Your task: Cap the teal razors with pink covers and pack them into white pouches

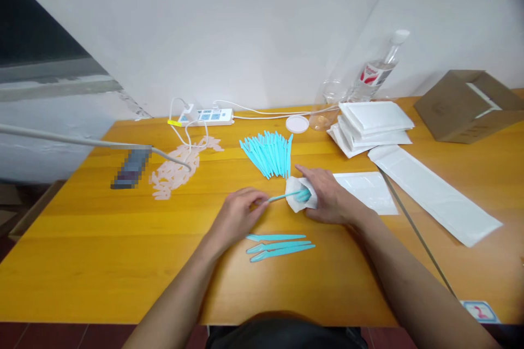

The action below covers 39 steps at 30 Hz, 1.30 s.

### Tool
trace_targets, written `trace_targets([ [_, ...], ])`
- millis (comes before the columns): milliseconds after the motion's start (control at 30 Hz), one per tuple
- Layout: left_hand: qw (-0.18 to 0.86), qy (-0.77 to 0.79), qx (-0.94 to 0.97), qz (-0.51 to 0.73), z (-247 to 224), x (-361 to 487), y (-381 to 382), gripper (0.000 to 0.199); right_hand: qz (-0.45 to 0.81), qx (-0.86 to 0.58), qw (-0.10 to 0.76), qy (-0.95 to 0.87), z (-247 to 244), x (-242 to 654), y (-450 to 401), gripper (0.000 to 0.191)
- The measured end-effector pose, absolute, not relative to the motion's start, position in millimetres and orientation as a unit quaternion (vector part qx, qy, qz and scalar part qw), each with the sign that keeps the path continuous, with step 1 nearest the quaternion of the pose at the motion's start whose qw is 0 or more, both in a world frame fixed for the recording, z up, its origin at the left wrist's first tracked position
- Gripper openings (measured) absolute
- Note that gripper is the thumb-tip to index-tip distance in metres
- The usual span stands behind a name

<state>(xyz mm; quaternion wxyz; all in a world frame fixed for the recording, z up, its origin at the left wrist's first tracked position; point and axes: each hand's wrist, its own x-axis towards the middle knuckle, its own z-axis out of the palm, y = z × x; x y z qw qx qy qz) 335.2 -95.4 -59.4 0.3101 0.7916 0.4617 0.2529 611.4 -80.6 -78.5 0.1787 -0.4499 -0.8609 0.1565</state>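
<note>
My left hand (pixel 241 212) pinches one end of a slim turquoise stick (pixel 282 196), shaped like an eyebrow razor. Its far end reaches into the open mouth of a white padded envelope (pixel 291 203), where more turquoise sticks show. The envelope is held by my right hand (pixel 327 196), wrapped around its side, and its mouth faces left. Below my hands, three turquoise sticks (pixel 280 247) lie side by side on the table. Beyond the envelope a fanned pile of turquoise sticks (pixel 268 154) rests on the wood.
Pale pink pieces (pixel 174 174) lie scattered left under white cables, beside a pixelated dark object (pixel 131 168). A power strip (pixel 207 116) sits at the wall. On the right are stacked envelopes (pixel 372 122), a long envelope (pixel 436 193), a bottle (pixel 374 76) and a cardboard box (pixel 454 109).
</note>
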Motion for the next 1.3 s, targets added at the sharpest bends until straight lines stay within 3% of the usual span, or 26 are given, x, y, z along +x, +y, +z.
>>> trace_targets([
  [167,0.343,0.364,0.820,0.279,-64.2,373.7,-84.5,0.022,0.154,-0.435,0.184,-0.868,-77.3,605.0,-83.5,0.098],
  [433,0.330,0.423,0.837,0.104,-47.9,277.4,-128.8,0.015,0.175,-0.445,0.168,-0.862,-75.0,607.2,-81.2,0.097],
  [800,0.402,0.494,0.742,0.210,-38.7,250.0,-120.3,0.018,0.167,-0.443,0.177,-0.863,-75.7,608.8,-81.6,0.100],
  [1000,0.329,0.449,0.792,0.249,-48.3,342.4,-84.6,0.015,0.152,-0.440,0.183,-0.866,-77.5,606.1,-82.2,0.100],
  [1133,0.397,0.378,0.788,0.281,-55.3,384.0,-86.2,0.021,0.152,-0.432,0.188,-0.869,-78.4,606.6,-82.6,0.099],
  [1300,0.358,0.446,0.802,0.172,-40.9,325.8,-125.9,0.014,0.163,-0.439,0.173,-0.867,-74.7,608.5,-81.4,0.094],
])
